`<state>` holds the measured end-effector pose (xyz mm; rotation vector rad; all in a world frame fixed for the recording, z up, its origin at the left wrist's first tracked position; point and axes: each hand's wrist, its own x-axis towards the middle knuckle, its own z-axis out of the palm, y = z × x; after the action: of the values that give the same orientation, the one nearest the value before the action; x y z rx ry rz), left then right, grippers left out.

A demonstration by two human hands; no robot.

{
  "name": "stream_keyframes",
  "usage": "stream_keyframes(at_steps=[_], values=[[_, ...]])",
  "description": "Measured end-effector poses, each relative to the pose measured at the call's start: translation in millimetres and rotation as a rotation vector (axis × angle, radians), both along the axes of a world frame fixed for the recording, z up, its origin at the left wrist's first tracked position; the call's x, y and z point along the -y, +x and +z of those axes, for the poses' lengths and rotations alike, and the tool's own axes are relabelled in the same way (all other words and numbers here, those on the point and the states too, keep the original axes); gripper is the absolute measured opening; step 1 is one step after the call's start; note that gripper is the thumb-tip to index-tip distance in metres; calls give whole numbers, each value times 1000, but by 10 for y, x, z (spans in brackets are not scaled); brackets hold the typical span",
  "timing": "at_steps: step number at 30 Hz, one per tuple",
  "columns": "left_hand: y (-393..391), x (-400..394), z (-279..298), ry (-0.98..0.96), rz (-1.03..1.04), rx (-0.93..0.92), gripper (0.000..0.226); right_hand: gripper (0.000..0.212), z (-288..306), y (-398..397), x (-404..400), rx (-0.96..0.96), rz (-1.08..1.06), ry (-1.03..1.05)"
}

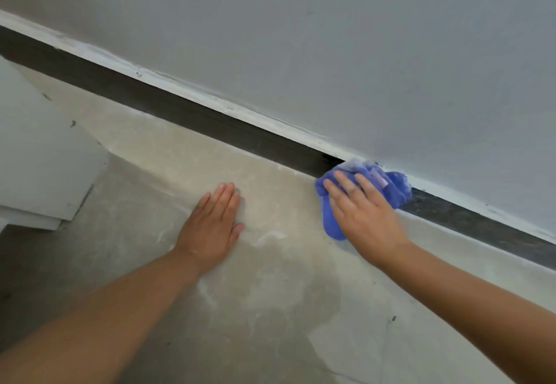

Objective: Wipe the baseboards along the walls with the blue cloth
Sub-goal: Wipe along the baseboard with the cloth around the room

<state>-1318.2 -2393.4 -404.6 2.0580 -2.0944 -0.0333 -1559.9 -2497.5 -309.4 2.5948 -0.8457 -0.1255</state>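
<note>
Blue cloth (331, 227) pressed on dark baseboard (180, 113) under flat R hand (361, 212); L hand (213, 221) flat on floor (270, 308)

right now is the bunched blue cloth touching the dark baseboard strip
Touching. The head view shows the bunched blue cloth pressed against the dark baseboard strip under the right hand, with no gap.
</note>
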Motion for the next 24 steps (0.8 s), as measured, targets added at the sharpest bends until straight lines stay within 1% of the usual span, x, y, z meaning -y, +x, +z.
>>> stream_keyframes(at_steps=[4, 6, 8, 11, 13, 14, 16, 17, 18, 19, 20, 24], values=[[-10, -39, -20, 37, 44, -7, 50, 40, -126, 551, 42, 5, 56, -15], [34, -77, -28, 37, 45, -14, 49, 51, -179, 705, 91, -23, 58, -8], [70, -103, -8, 48, 29, -16, 48, 52, -229, 733, 121, -52, 78, -30], [66, -124, 38, 69, 13, -36, 48, 51, -223, 576, 143, -94, 65, -15], [75, -127, 35, 65, 30, -37, 49, 37, -189, 378, 154, -81, 61, -13], [89, -126, 27, 53, 49, -35, 49, 37, -168, 264, 150, -99, 32, -4], [131, -130, 8, 48, 91, -20, 52, 46, -103, 46, 121, -126, -44, -6], [153, -133, 1, 55, 108, -13, 54, 40, -60, -36, 91, -107, -67, -8], [176, -141, -2, 69, 124, -4, 55, 28, -23, -70, 57, -94, -65, -8], [198, -147, 1, 89, 139, 4, 56, 29, 9, -38, 16, -74, -73, 19], [218, -153, 10, 107, 153, 12, 56, 37, 36, 59, -25, -89, -48, 31], [239, -203, 52, 165, 203, 19, 56, 33, -22, 827, -80, -21, 107, -17]])
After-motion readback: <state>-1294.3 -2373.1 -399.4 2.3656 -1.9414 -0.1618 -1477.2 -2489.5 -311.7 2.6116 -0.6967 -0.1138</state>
